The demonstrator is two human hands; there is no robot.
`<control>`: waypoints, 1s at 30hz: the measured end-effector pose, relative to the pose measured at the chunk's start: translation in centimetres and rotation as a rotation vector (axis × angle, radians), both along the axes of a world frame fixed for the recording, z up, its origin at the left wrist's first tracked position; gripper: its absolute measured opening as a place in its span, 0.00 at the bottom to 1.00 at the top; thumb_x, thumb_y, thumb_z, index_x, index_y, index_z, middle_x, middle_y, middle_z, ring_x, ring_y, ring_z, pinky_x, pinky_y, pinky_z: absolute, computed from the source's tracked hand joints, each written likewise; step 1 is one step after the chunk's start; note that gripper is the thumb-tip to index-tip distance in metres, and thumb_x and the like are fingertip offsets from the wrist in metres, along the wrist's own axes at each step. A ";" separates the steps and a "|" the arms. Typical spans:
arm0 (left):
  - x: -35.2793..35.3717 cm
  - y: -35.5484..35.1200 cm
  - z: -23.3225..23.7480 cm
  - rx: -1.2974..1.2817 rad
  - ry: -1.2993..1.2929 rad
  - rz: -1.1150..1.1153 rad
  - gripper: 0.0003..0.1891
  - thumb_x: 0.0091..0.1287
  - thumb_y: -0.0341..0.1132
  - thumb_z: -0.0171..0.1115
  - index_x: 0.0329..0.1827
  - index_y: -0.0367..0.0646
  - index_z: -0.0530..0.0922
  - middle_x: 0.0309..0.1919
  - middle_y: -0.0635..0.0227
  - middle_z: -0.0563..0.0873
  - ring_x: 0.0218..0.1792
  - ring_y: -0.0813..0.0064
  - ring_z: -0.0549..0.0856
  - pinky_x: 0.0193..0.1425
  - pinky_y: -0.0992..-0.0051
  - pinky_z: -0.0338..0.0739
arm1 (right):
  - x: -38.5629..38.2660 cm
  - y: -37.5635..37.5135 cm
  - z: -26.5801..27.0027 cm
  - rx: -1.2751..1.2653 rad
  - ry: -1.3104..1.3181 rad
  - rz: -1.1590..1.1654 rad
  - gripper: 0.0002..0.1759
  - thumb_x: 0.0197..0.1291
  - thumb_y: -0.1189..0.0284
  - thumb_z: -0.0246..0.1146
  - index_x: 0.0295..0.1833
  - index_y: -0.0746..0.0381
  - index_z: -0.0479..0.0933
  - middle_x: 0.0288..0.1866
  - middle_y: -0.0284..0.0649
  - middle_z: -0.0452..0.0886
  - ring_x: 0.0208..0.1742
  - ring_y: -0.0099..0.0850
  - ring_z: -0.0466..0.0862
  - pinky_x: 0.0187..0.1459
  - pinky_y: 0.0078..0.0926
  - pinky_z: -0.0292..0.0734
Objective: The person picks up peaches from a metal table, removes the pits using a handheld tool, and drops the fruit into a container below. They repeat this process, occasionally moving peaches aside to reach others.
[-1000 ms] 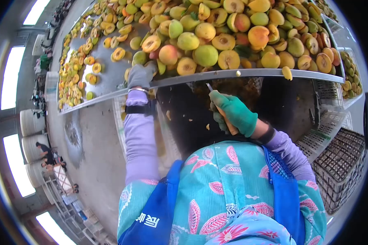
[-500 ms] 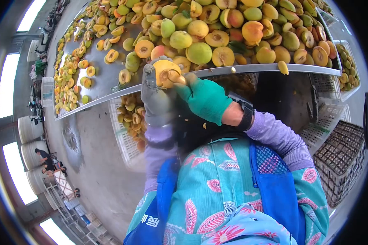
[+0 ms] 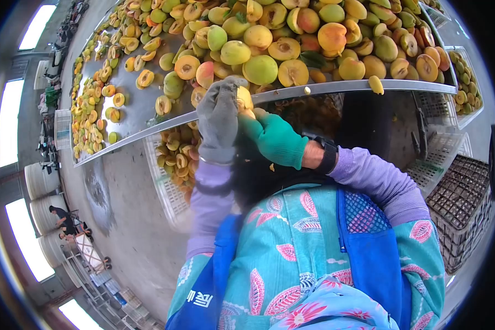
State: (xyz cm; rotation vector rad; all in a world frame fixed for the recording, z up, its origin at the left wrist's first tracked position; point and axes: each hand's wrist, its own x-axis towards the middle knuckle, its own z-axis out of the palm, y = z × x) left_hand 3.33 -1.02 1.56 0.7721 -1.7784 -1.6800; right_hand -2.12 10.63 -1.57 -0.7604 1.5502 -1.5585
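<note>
My left hand (image 3: 219, 116), in a grey glove, is closed around a yellow-fleshed peach half (image 3: 244, 100) at the near rim of the metal table. Its fingers cover much of the fruit, whose cut side faces right. My right hand (image 3: 280, 142), in a green glove, is closed too, thumb and fingertips right against the fruit's lower edge. Whatever those fingers grip is hidden. Beyond the hands, halved and whole peaches (image 3: 260, 70) lie heaped on the metal table (image 3: 148, 131).
White crates with peaches (image 3: 173, 187) stand below the table on the left and at the far right (image 3: 461, 82). A white crate (image 3: 437, 165) and a dark crate (image 3: 459, 214) sit to my right. A person (image 3: 63, 217) is by a cart at the far left.
The peach half has turned in my left hand, so its cut face now shows edge-on. My left fingers wrap further over it. The right hand stays close against it, slightly lower.
</note>
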 end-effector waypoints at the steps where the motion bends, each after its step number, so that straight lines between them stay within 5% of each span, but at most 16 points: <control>1: -0.1 -0.4 -0.1 -0.005 -0.068 -0.032 0.14 0.76 0.36 0.51 0.46 0.34 0.81 0.32 0.68 0.85 0.33 0.79 0.82 0.38 0.80 0.77 | 0.2 -0.2 0.2 -0.007 -0.217 0.035 0.23 0.72 0.51 0.51 0.41 0.62 0.72 0.22 0.41 0.76 0.19 0.38 0.77 0.22 0.35 0.71; 5: -0.8 -0.6 0.4 0.253 -0.032 -0.117 0.16 0.76 0.41 0.53 0.45 0.35 0.82 0.32 0.66 0.85 0.33 0.78 0.83 0.38 0.79 0.78 | -0.6 0.6 2.4 -0.185 -1.402 0.381 0.20 0.72 0.49 0.51 0.39 0.55 0.74 0.19 0.26 0.67 0.15 0.22 0.66 0.17 0.22 0.63; 6: -0.5 -0.3 0.8 0.399 -0.031 -0.186 0.20 0.75 0.48 0.53 0.49 0.37 0.80 0.33 0.64 0.84 0.35 0.74 0.83 0.38 0.77 0.79 | -0.8 1.0 2.4 -0.308 -1.416 0.448 0.21 0.73 0.48 0.49 0.39 0.53 0.74 0.19 0.24 0.66 0.15 0.21 0.65 0.18 0.22 0.62; 9: -0.3 2.0 0.6 0.743 0.231 0.069 0.23 0.74 0.51 0.51 0.53 0.37 0.76 0.36 0.61 0.83 0.31 0.70 0.83 0.31 0.77 0.78 | -1.2 2.2 2.8 -0.414 -1.568 0.581 0.23 0.74 0.45 0.44 0.42 0.53 0.69 0.18 0.21 0.63 0.15 0.18 0.64 0.19 0.19 0.61; 12: 6.9 0.0 -0.8 0.451 0.218 0.026 0.20 0.72 0.44 0.55 0.56 0.37 0.75 0.42 0.60 0.85 0.39 0.68 0.85 0.43 0.72 0.82 | -3.2 4.4 3.4 -0.483 -1.579 0.679 0.22 0.74 0.47 0.44 0.41 0.53 0.70 0.17 0.22 0.62 0.15 0.19 0.64 0.18 0.20 0.59; 16: 12.9 -6.8 2.7 -0.287 -0.761 0.173 0.11 0.69 0.34 0.56 0.49 0.40 0.82 0.46 0.55 0.87 0.43 0.65 0.86 0.46 0.71 0.80 | -4.0 7.0 -6.6 0.058 -1.746 0.196 0.22 0.73 0.48 0.49 0.36 0.54 0.70 0.17 0.23 0.65 0.16 0.19 0.67 0.21 0.23 0.63; 17: 11.1 -8.5 4.3 -0.466 -1.049 0.209 0.11 0.68 0.35 0.57 0.47 0.41 0.83 0.46 0.53 0.87 0.45 0.62 0.86 0.48 0.68 0.79 | -3.6 6.6 -5.5 0.114 -1.697 0.191 0.22 0.73 0.48 0.49 0.36 0.54 0.70 0.17 0.24 0.65 0.16 0.20 0.67 0.21 0.23 0.64; 18: 10.6 -11.0 3.5 -0.616 -0.917 0.204 0.13 0.65 0.37 0.59 0.48 0.40 0.83 0.45 0.51 0.87 0.46 0.56 0.85 0.49 0.64 0.79 | -3.6 5.6 -3.0 0.160 -1.634 0.185 0.22 0.73 0.48 0.49 0.36 0.55 0.70 0.17 0.24 0.65 0.16 0.20 0.68 0.21 0.23 0.64; 20: 9.5 -17.9 -1.5 -0.840 -1.107 0.159 0.17 0.61 0.39 0.62 0.49 0.39 0.82 0.42 0.50 0.86 0.45 0.49 0.84 0.50 0.59 0.78 | -3.0 4.3 -0.7 0.181 -1.461 0.235 0.22 0.73 0.49 0.50 0.37 0.56 0.70 0.18 0.26 0.67 0.15 0.21 0.68 0.20 0.23 0.66; 21: 8.2 -21.3 -4.0 -0.922 -1.421 0.119 0.18 0.61 0.40 0.63 0.50 0.39 0.81 0.41 0.50 0.86 0.43 0.47 0.83 0.49 0.57 0.78 | -3.1 3.9 0.2 0.196 -1.347 0.217 0.22 0.73 0.48 0.50 0.37 0.55 0.70 0.18 0.27 0.67 0.15 0.22 0.68 0.20 0.23 0.66; 24: 8.0 -21.4 -3.2 -1.066 -1.157 -0.030 0.15 0.65 0.38 0.61 0.50 0.40 0.81 0.39 0.54 0.86 0.40 0.58 0.85 0.46 0.64 0.79 | -2.6 3.4 3.3 0.234 -0.885 0.076 0.21 0.72 0.48 0.51 0.39 0.56 0.71 0.18 0.28 0.69 0.15 0.22 0.69 0.19 0.22 0.67; 27: 8.5 -16.3 -1.4 -0.208 -0.565 0.046 0.14 0.68 0.37 0.59 0.51 0.39 0.81 0.37 0.60 0.87 0.38 0.67 0.86 0.45 0.71 0.80 | -1.6 1.2 3.4 0.109 -0.141 0.051 0.23 0.68 0.48 0.56 0.39 0.59 0.71 0.23 0.38 0.75 0.21 0.35 0.76 0.23 0.40 0.71; 30: 6.9 -8.5 1.6 -0.688 -0.398 -0.123 0.14 0.71 0.37 0.58 0.52 0.37 0.80 0.39 0.64 0.86 0.41 0.72 0.85 0.47 0.74 0.80 | -1.2 -1.3 4.1 -0.083 0.573 0.106 0.23 0.69 0.51 0.55 0.41 0.62 0.72 0.28 0.49 0.79 0.27 0.49 0.81 0.28 0.49 0.73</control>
